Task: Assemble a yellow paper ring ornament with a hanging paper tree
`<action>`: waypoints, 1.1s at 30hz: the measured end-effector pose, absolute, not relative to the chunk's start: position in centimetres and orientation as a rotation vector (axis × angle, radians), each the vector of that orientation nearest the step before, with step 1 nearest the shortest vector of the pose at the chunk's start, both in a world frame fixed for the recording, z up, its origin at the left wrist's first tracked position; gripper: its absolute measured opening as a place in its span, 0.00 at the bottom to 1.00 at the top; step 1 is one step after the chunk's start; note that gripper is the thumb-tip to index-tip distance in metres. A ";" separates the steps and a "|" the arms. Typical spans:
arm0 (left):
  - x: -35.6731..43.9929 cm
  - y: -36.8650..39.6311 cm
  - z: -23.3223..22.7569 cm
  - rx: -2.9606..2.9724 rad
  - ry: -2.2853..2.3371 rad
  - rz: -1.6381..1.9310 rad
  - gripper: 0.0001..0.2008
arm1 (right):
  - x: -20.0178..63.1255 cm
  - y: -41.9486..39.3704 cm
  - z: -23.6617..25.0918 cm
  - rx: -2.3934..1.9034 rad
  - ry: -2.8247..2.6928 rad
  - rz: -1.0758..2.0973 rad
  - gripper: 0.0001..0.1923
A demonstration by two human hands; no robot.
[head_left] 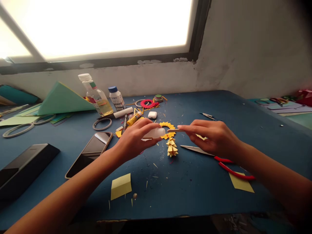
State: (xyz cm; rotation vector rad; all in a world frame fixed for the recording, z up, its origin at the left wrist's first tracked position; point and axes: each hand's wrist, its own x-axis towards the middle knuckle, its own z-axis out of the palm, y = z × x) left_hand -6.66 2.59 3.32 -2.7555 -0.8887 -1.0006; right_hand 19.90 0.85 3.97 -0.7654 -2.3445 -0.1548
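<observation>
My left hand [133, 138] is closed around a small whitish translucent bottle [157, 132], tilted with its narrow end to the right. Between the fingertips of my right hand [214, 136] is a thin flat stick [173, 130], its tip close to the bottle's end; I cannot tell if they touch. Behind them lies a yellow folded-paper ring [168, 125]. Just below, a pale yellow stack of pointed paper folds [172, 149] rests on the blue table [190, 191]. Red-handled scissors [224, 160] lie under my right wrist, partly hidden.
A phone [90, 152] and a black box [26, 169] lie to the left. Toward the wall stand an oil-like bottle [99, 100] and a blue-capped bottle [117, 98]. A glue stick [134, 118], white earbud case [152, 115] and creased yellow paper [121, 186] are around.
</observation>
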 end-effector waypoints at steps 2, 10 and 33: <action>-6.6 2.5 3.3 -2.749 -0.897 -0.987 0.14 | 19.6 0.5 3.9 -0.756 -2.371 -0.280 0.16; -6.5 2.6 3.0 -2.777 -0.891 -0.967 0.15 | 19.3 0.2 3.7 -0.754 -2.364 -0.497 0.15; -6.2 2.3 2.4 -2.795 -0.934 -1.038 0.15 | 18.9 -0.3 3.4 -0.805 -2.410 -0.352 0.16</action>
